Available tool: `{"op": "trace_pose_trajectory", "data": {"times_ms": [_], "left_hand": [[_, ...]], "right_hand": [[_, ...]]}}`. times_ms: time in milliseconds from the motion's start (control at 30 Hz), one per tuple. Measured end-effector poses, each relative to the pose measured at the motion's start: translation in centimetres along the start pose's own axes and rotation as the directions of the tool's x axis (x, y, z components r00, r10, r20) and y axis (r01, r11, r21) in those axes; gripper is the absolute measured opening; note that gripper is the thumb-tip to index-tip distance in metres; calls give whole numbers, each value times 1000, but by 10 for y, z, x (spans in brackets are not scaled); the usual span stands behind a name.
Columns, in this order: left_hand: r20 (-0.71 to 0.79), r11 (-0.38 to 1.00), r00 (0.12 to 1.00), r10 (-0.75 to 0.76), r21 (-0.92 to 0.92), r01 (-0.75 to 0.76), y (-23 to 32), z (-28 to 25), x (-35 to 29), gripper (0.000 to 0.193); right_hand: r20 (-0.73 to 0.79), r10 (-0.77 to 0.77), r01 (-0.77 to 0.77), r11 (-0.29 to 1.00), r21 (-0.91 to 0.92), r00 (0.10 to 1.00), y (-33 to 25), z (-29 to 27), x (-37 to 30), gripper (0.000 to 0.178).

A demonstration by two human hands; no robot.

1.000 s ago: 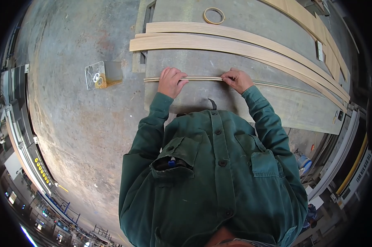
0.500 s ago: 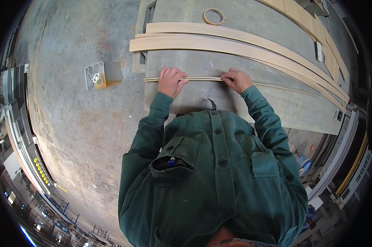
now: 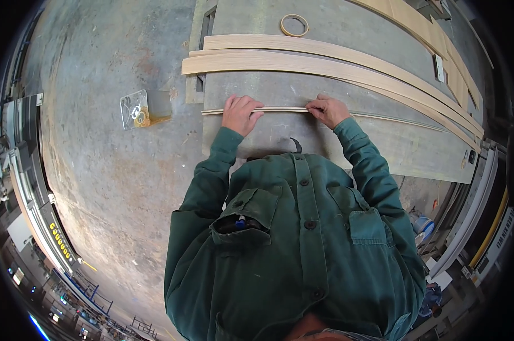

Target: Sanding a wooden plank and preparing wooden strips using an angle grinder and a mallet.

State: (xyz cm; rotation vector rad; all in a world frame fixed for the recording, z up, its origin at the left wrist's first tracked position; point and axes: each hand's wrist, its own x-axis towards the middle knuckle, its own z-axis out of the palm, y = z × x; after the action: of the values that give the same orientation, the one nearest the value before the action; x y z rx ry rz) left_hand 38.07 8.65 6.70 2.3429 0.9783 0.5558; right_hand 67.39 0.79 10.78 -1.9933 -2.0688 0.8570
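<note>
A thin, long wooden strip (image 3: 285,109) lies across a grey work table (image 3: 393,148). My left hand (image 3: 240,113) rests on the strip near its left end, fingers spread flat and pressing down. My right hand (image 3: 328,111) sits about a hand's width to the right, fingers curled and pinching the same strip. Green jacket sleeves cover both forearms. Beyond the hands lie two wider, long pale wooden boards (image 3: 325,59), side by side.
A roll of tape (image 3: 294,25) lies at the table's far edge. More wooden slats (image 3: 438,45) run along the table's right side. A clear plastic box (image 3: 134,109) with a yellowish item stands on the concrete floor at left. Machinery lines the left and right rims.
</note>
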Motion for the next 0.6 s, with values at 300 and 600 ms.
{"op": "trace_pose_trajectory", "data": {"times_ms": [300, 600], "left_hand": [[-74, 996, 997, -28, 81, 34, -40, -42, -23, 19], [-47, 999, 998, 35, 18, -34, -31, -25, -14, 16]], "right_hand": [[-18, -8, 8, 1000, 10, 1000, 6, 3, 0, 12], [-16, -3, 4, 1000, 26, 1000, 3, 4, 2, 12]]}}
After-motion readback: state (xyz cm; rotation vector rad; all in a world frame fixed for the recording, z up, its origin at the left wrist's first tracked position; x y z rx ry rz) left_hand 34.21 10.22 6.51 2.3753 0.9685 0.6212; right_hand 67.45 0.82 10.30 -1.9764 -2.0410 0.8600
